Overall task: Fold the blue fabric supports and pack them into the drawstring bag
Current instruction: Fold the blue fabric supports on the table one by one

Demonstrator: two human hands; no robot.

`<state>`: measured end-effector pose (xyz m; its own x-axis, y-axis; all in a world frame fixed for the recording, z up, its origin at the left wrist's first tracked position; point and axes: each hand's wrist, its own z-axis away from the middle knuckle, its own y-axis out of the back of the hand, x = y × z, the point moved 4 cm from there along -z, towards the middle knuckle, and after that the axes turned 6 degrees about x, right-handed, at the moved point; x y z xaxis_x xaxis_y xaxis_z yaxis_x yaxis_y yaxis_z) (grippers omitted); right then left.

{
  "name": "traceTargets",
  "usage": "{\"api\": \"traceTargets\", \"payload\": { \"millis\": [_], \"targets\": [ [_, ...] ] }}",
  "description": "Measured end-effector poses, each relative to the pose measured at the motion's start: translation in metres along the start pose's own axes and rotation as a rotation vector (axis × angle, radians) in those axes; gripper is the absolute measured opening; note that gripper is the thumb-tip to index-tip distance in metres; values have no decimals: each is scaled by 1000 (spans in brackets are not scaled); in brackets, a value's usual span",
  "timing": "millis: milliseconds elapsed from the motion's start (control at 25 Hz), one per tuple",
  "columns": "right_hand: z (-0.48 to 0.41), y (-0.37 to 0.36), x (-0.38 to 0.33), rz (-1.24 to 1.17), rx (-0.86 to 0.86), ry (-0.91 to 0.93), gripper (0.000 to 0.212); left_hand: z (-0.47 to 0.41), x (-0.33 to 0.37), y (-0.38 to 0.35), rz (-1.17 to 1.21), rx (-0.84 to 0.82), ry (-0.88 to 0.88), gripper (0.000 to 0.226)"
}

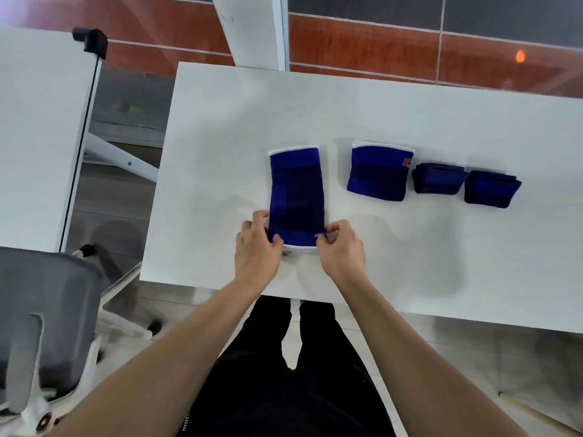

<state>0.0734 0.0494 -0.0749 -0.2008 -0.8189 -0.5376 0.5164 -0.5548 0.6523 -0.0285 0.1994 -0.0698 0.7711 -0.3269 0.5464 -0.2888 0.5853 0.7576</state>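
Legs: black trousers at the bottom of the view, the person standing at the bench's near edge.
Chair: grey office chair with a white frame, down at the left, apart from the bench.
Left hand: the left hand pinches the near left corner of the long support, thumb on top.
Right hand: the right hand pinches the near right corner, fingers curled round the edge (beside a small orange logo).
Long support: the long support lies flat and unfolded on the bench, running away from the person, with white trim at both ends.
Bench: white bench, carrying all four blue pieces.
Folded row: to the right and a little farther, a folded support with white trim on its far edge; just beside it a smaller folded bundle, then a second small bundle at the row's right end.
Side: another white tabletop at the left, with a gap between it and the bench.
Floor: reddish tiles beyond.
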Motion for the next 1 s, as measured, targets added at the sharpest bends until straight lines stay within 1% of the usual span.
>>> {"api": "traceTargets", "payload": {
  "millis": [120, 240, 280, 320, 400, 440, 480, 520, 560, 600, 640, 680, 720, 760, 840, 880, 920, 1000],
  "targets": [
    [1, 1, 3, -83, -23, -65, 16, 3, -3, -2, 131, -15, 59, 49],
    [1, 7, 7, -199, -58, -93, 14, 4, 0, 5, 272, -23, 181, 43],
    [1, 12, 9, -161, -38, -30, 17, 4, 0, 7, 312, -36, 215, 43],
    [0, 18, 10, -42, 13, 103, 25, 5, 0, 9, 363, -56, 248, 43],
    [-1, 26, 11, 301, 141, 450, 52, 5, -5, 10, 545, -104, 351, 41],
    [-3, 26, 13, 405, 161, 585, 62, 6, -6, 10, 648, -126, 414, 39],
    [-2, 26, 12, 435, 157, 693, 66, 7, -6, 10, 720, -145, 463, 37],
    [-1, 24, 11, 413, 142, 775, 63, 9, -5, 12, 752, -164, 495, 33],
    [-1, 23, 9, 358, 135, 834, 55, 11, -4, 13, 753, -187, 507, 29],
    [-1, 23, 8, 279, 128, 858, 45, 12, -4, 14, 753, -215, 515, 25],
    [-1, 22, 8, 189, 110, 842, 35, 12, -6, 16, 750, -246, 515, 24],
    [-2, 21, 10, 108, 74, 789, 28, 12, -8, 18, 730, -280, 480, 29],
    [-4, 18, 12, 53, 31, 732, 24, 11, -12, 20, 664, -303, 387, 36],
    [-4, 16, 14, 34, -3, 698, 20, 8, -16, 23, 541, -312, 236, 40],
    [-3, 14, 14, 65, -16, 690, 15, 3, -17, 26, 187, -296, -102, 44],
    [-4, 15, 15, 80, -1, 694, 15, 3, -16, 24, 64, -285, -205, 42],
    [-4, 16, 14, 91, 19, 707, 15, 2, -15, 22, 21, -252, -246, 38],
    [-2, 19, 9, 83, 24, 693, 13, -1, -10, 19, 85, -144, -239, 22]
  ]
}}
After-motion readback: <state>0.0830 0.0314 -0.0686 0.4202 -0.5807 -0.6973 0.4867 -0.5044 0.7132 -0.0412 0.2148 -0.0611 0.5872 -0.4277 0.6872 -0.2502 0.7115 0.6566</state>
